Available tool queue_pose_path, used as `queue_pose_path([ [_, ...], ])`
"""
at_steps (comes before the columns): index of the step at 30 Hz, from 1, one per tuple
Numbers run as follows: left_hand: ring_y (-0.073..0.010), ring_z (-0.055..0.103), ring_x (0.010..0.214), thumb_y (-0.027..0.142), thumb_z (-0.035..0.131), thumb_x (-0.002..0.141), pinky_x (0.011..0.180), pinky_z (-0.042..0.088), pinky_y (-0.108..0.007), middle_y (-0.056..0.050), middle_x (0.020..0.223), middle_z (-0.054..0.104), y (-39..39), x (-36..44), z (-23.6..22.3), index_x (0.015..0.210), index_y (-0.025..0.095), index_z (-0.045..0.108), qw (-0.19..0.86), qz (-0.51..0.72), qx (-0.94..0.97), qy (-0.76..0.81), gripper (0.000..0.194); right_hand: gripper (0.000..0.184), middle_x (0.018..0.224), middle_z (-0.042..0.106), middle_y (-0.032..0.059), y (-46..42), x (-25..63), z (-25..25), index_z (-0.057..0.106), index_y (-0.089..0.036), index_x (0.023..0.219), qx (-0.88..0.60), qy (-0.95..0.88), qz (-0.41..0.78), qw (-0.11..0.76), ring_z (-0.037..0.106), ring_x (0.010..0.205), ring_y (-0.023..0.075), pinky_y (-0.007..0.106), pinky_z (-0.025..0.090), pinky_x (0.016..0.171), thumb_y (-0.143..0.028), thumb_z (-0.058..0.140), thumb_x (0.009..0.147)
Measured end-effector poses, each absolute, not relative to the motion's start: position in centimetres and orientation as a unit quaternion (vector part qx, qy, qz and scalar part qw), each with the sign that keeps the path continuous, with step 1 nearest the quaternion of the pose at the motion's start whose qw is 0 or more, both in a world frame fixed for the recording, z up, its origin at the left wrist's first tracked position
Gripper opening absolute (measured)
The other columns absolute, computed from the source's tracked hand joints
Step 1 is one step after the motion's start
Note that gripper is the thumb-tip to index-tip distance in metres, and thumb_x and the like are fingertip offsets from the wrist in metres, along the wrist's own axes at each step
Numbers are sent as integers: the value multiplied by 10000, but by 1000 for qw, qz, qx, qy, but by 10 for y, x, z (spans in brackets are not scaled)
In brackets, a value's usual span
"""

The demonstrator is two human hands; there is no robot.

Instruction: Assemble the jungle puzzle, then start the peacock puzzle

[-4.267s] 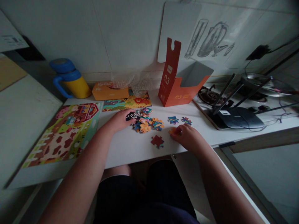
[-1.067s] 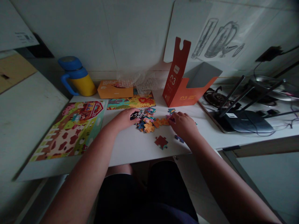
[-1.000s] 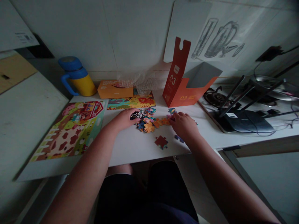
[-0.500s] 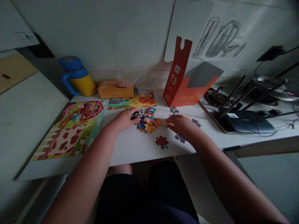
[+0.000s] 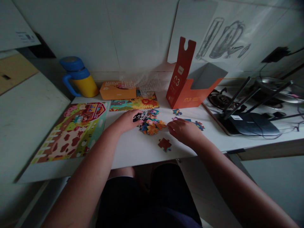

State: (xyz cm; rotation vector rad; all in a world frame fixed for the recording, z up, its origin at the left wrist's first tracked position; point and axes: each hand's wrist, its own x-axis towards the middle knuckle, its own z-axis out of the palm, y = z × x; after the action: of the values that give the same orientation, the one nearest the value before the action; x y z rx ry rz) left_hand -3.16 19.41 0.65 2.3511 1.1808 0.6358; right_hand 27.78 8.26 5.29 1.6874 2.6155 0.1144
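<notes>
A pile of colourful puzzle pieces (image 5: 152,124) lies on the white table (image 5: 135,152). My left hand (image 5: 125,121) rests palm down at the pile's left edge, its fingertips lying on a black-and-white piece (image 5: 140,116). My right hand (image 5: 184,131) is just right of the pile with its fingers curled under; what they hold, if anything, is hidden. A dark red piece (image 5: 164,144) lies alone in front of the pile. Single pieces lie near the orange box (image 5: 177,111) and beyond my right hand (image 5: 199,125).
An open orange carton (image 5: 187,88) stands behind the pile. A farm puzzle board (image 5: 73,133) lies at the left, with a jungle picture (image 5: 134,104), a small orange box (image 5: 118,91) and a yellow-and-blue jug (image 5: 79,80) behind. A black router (image 5: 251,123) with cables sits at the right.
My right hand took an orange piece from the pile's right side and drew back toward me, curling its fingers. My left hand has stayed on the pile.
</notes>
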Motion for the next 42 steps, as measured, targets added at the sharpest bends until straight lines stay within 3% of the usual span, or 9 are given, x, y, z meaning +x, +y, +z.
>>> queue_pose_path([
  [5, -275, 704, 1250, 365, 744, 927, 1122, 525, -425, -84, 1359, 751, 194, -32, 7, 1334, 247, 685, 218, 231, 848, 424, 428, 301, 1193, 806, 103, 90, 290, 43, 759, -225, 1261, 563, 822, -18, -82, 738, 1055, 235, 311, 522, 905, -256, 507, 1099],
  [9, -274, 707, 1246, 368, 753, 923, 1122, 527, -432, -83, 1363, 752, 195, -32, 6, 1336, 257, 684, 216, 225, 847, 430, 434, 277, 1060, 816, 59, 98, 292, 40, 791, -234, 1168, 590, 794, -104, -104, 751, 933, 210, 302, 543, 868, -276, 530, 1088],
  [12, -277, 706, 1249, 358, 759, 916, 1122, 527, -432, -90, 1363, 751, 196, -32, 5, 1341, 244, 684, 214, 226, 848, 429, 447, 244, 1131, 790, 102, 99, 285, 42, 802, -211, 1119, 564, 816, -75, -97, 721, 1074, 256, 357, 530, 1003, -326, 592, 1070],
  [15, -280, 709, 1241, 352, 754, 918, 1107, 535, -426, -93, 1349, 755, 196, -32, 5, 1340, 234, 687, 214, 228, 849, 426, 443, 347, 1274, 738, 146, 98, 271, 42, 773, -197, 1238, 571, 811, -46, -123, 683, 1185, 297, 417, 512, 1078, -460, 646, 1051],
  [19, -281, 711, 1237, 352, 757, 914, 1115, 532, -428, -93, 1342, 757, 197, -32, 4, 1334, 229, 688, 211, 229, 849, 426, 442, 445, 1263, 698, 184, 101, 254, 34, 745, -149, 1230, 583, 804, -44, -112, 668, 1192, 324, 442, 505, 1088, -527, 716, 996],
  [22, -274, 711, 1240, 360, 758, 917, 1118, 532, -419, -87, 1350, 756, 197, -32, 3, 1338, 236, 686, 213, 230, 849, 425, 445, 376, 1215, 706, 179, 107, 252, 29, 727, -142, 1155, 600, 788, -60, -120, 678, 1146, 306, 407, 516, 1036, -469, 751, 972],
  [27, -280, 704, 1260, 348, 746, 924, 1126, 528, -432, -91, 1365, 752, 195, -31, 5, 1350, 244, 683, 210, 228, 852, 422, 443, 237, 1049, 759, 109, 111, 261, 30, 713, -187, 1073, 624, 765, -107, -112, 706, 933, 243, 352, 520, 834, -400, 611, 1054],
  [32, -275, 699, 1276, 350, 732, 929, 1146, 520, -434, -88, 1390, 746, 194, -35, 9, 1379, 249, 678, 220, 220, 857, 411, 464, 479, 1232, 711, 168, 109, 262, 28, 713, -168, 1209, 609, 784, -75, -98, 694, 1096, 304, 416, 534, 980, -581, 736, 967],
  [42, -256, 758, 1130, 285, 611, 1004, 1043, 576, -404, -57, 1241, 817, 200, -56, 21, 1258, 251, 770, 210, 201, 840, 459, 302, 489, 1228, 690, 210, 109, 261, 32, 724, -102, 1230, 552, 833, -19, -34, 675, 1151, 335, 458, 517, 1064, -544, 610, 1057],
])
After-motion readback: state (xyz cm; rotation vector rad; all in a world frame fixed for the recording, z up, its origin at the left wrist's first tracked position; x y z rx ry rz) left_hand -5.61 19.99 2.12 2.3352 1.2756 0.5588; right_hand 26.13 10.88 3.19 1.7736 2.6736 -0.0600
